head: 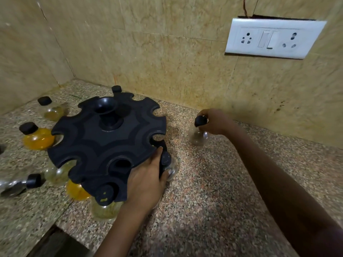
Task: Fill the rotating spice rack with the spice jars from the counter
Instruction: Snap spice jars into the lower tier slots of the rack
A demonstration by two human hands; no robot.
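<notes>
The right hand [213, 121] grips a clear jar [198, 135] by its neck on the tabletop [213, 182], right of the rack [104, 141]. The left hand [148, 180] holds another jar [168, 165] at the rack's near edge.

Left hand [148, 175] curled in a grip, right hand [213, 121] reaching forward, fingers pinching downward

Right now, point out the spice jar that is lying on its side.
The jar at the far left edge of the counter, black cap pointing right. The other jars stand upright.
</notes>
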